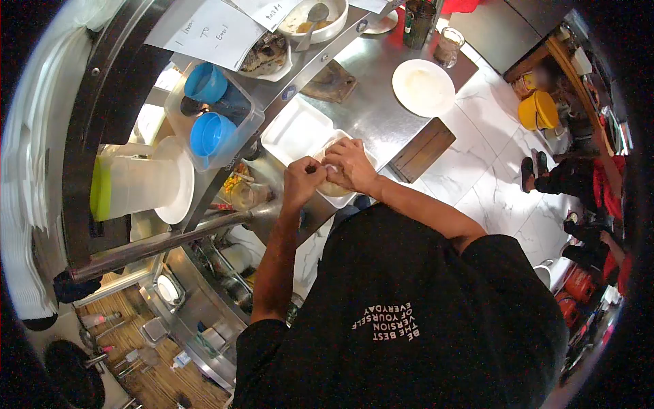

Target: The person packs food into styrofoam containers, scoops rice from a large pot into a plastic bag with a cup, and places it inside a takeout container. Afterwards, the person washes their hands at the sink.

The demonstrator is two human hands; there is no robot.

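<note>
A white foam takeaway box [298, 129] lies open on the steel counter, its lid folded back to the left. Over its near half my two hands meet. My left hand [303, 180] is closed, fingertips pinched together at the box's left side. My right hand [351, 163] curls with bent fingers over the box. Between the fingertips shows a small pale, pinkish thing [332, 169], too covered to name. Part of a round, light tan thing [334, 189] shows in the box beneath the hands.
Left of the box, a clear plastic tub [248, 126] holds blue cups [212, 134]. A white plate [423, 88], a wooden block [330, 82] and a glass jar [449, 48] stand on the counter. Bowls of food [313, 20] sit on the shelf. Other people [579, 184] are at the right.
</note>
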